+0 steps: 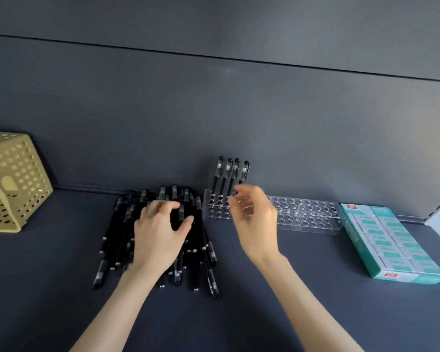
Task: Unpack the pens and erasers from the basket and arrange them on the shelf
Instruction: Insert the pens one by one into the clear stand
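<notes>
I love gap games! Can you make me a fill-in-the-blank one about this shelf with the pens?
1. ____ pens stand in the clear holder.
2. The basket lies tipped over at the far ____ of the shelf.
3. The left hand is over a pile of ____ pens.
4. The eraser box lies to the ____ of the holder.

Missing words: four; left; black; right.

I see black pens (201, 245) with silver tips on a dark blue-grey shelf (61, 275). The basket (15, 174) is pale yellow, dotted with round holes. The rack (308, 214) is clear. The box of erasers (386, 240) is teal and white, with red labels.
</notes>
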A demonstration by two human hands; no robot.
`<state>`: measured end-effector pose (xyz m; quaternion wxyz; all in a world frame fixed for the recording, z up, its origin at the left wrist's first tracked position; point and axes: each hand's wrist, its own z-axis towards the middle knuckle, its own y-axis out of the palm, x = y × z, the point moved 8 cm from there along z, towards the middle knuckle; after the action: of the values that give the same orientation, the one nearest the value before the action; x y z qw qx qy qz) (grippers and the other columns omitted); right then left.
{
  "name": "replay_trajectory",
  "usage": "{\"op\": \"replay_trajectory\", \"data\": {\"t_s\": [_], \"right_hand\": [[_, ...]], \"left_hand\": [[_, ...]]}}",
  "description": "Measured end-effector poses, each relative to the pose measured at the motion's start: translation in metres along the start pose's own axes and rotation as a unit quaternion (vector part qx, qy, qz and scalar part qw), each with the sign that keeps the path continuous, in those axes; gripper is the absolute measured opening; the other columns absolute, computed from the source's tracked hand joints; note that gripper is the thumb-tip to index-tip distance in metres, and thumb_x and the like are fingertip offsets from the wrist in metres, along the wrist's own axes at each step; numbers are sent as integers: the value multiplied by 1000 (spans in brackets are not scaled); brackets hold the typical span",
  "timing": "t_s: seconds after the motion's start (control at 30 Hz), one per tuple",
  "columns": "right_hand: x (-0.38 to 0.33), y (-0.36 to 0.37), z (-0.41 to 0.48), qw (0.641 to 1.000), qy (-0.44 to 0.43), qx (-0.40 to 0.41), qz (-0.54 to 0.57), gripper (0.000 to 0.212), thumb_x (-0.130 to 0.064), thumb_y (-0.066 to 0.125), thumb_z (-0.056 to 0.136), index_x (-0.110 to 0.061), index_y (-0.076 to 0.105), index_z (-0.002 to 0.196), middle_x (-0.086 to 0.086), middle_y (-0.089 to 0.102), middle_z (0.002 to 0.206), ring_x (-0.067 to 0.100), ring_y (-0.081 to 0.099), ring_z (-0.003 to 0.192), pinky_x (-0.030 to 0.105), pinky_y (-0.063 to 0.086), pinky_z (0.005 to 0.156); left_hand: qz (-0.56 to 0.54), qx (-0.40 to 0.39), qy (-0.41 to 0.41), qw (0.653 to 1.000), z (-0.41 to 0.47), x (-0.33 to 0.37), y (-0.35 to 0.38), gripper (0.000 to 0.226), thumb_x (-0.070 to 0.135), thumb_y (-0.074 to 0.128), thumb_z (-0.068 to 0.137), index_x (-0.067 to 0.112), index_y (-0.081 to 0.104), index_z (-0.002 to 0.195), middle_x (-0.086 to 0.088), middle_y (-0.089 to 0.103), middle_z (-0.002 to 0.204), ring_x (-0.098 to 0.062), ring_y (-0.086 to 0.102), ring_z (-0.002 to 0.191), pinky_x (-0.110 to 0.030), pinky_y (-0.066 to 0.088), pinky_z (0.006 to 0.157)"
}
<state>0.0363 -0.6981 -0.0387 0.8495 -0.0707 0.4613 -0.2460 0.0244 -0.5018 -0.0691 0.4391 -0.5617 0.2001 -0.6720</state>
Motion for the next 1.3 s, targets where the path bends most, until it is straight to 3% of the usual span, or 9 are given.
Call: {"op": "replay_trajectory", "data": {"t_s": [0.1,0.23,0.4,0.7,0.87,0.97,1.03,1.13,1.3], "right_hand": [[10,37,-24,990,78,-108,-36,13,-25,63,89,-18,63,99,-5,64,90,4,57,77,23,49,74],[24,70,-41,963,151,-192,-114,33,-42,60,87,-15,58,106,-1,62,98,18,59,88,31,48,78],[30,74,-43,965,180,-159,-109,24,-37,62,87,-15,59,94,0,64,90,20,60,82,32,49,73],[34,71,-44,974,189,-120,-42,17,-31,60,89,-16,58,83,-7,58,64,17,55,64,35,49,67],[36,71,-44,975,188,-120,-20,15,-28,58,91,-14,61,85,-9,54,58,11,50,58,34,46,64],[36,71,-44,975,186,-122,-14,15,-26,55,93,-14,59,87,-7,52,57,10,46,54,34,45,61],[35,71,-44,975,184,-121,-9,15,-26,53,94,-13,59,89,-3,53,59,13,46,56,36,45,62],[33,71,-44,977,179,-118,-3,14,-25,53,95,-12,58,91,-4,51,58,14,44,55,37,45,61],[33,71,-44,977,176,-122,4,13,-25,52,95,-14,58,90,-6,51,58,12,44,55,37,45,61]], "left_hand": [[37,2,-46,998,-15,-22,-4,52,44,63,85,9,58,123,-11,54,124,-31,46,117,-42,36,94],[84,-18,-49,995,-21,-34,-1,64,54,53,88,8,50,132,-11,51,128,-30,43,119,-39,32,95],[132,-50,-38,989,-10,-32,6,70,61,42,89,7,46,134,-12,48,127,-31,44,118,-38,33,94],[167,-55,-41,984,13,-27,5,59,56,40,94,2,55,114,-15,61,110,-31,58,106,-38,42,88],[111,-100,-48,988,20,-36,6,50,47,46,95,1,51,115,-12,67,97,-30,63,95,-41,47,86],[85,-120,-54,988,22,-39,7,35,40,47,97,6,51,103,-7,64,80,-28,65,82,-37,49,78],[95,-128,-50,986,26,-39,8,29,37,46,98,8,46,91,-2,56,65,-24,61,65,-33,45,66],[98,-162,-57,980,31,-40,12,39,34,48,97,12,34,68,1,39,54,-17,39,48,-30,31,52],[80,-189,-69,976,32,-43,10,41,31,44,98,13,28,65,1,35,57,-16,33,51,-33,35,62]]}}
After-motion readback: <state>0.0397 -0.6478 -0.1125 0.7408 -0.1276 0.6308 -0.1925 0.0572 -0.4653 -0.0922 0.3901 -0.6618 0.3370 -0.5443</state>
